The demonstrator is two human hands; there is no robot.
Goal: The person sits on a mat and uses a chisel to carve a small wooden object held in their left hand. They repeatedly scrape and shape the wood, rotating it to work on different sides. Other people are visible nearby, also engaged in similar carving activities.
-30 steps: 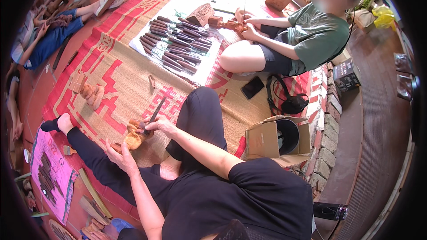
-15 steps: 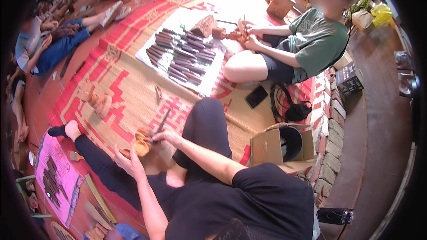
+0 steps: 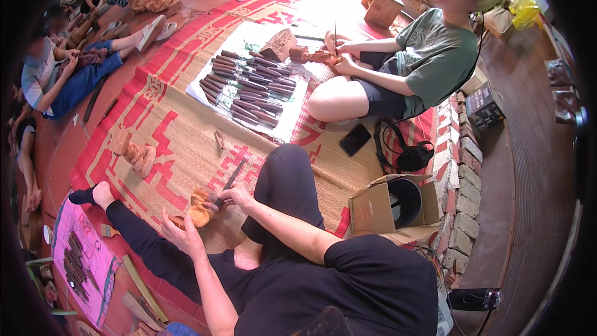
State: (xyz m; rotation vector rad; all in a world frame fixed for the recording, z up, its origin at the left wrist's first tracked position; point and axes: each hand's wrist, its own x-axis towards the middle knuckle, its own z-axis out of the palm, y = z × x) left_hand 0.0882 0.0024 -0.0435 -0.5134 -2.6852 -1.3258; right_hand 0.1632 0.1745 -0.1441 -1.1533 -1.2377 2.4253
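A carved piece of light-brown wood [image 3: 199, 214], rounded at its near end, is held low over the mat beside my bent knee. My left hand [image 3: 185, 236] is closed around its left side. My right hand [image 3: 236, 196] grips a carving chisel [image 3: 234, 175], a dark shaft pointing up and away, with its lower end against the wood. The fine contact point is too small to make out. Another wooden carving [image 3: 135, 152] lies farther off on the patterned mat, and a small wooden piece [image 3: 219, 140] lies beyond my hands.
Many dark-handled tools [image 3: 255, 90] lie on a white cloth ahead. A co-worker in a green shirt [image 3: 438, 56] sits carving at the right. Nearby are a phone [image 3: 356, 140], black headphones [image 3: 415, 156] and an open cardboard box [image 3: 373, 211]. A pink cloth [image 3: 93, 298] with tools lies left.
The whole view has shifted slightly. My hands keep nearly the same hold on the wood and the chisel, with the chisel tilted a little differently.
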